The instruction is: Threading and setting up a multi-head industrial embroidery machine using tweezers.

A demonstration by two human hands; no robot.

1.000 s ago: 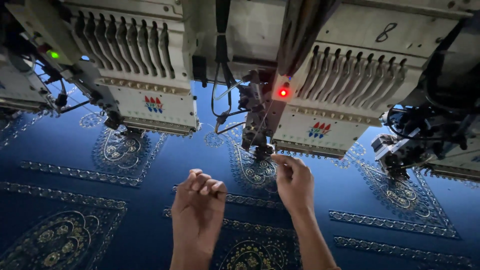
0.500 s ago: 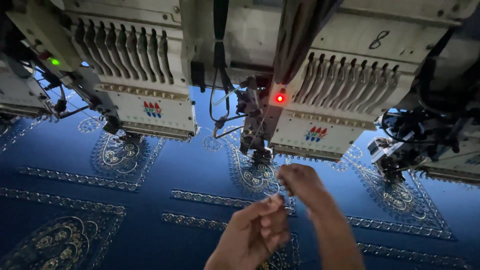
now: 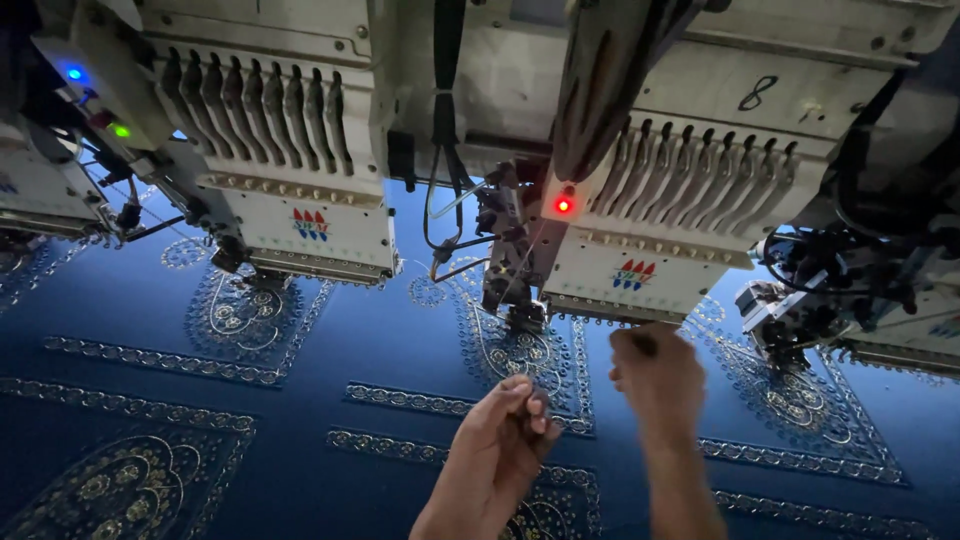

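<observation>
A cream embroidery machine head with a red lamp hangs over blue cloth stitched with pale ornate motifs. Its needle foot sits just above one motif. My right hand is a closed fist, raised below and right of the needle foot and apart from it. My left hand is lower and to the left, with its fingertips pinched together. I cannot make out any thread or tool in either hand.
A second head hangs to the left, with blue and green lamps on the unit beyond it. A darker mechanism with cables is at the right. Loose wires dangle between the heads. The cloth spreads under everything.
My right hand has dropped away from the needle foot and shifted right. My left hand has moved right and closed its fingers into a pinch.
</observation>
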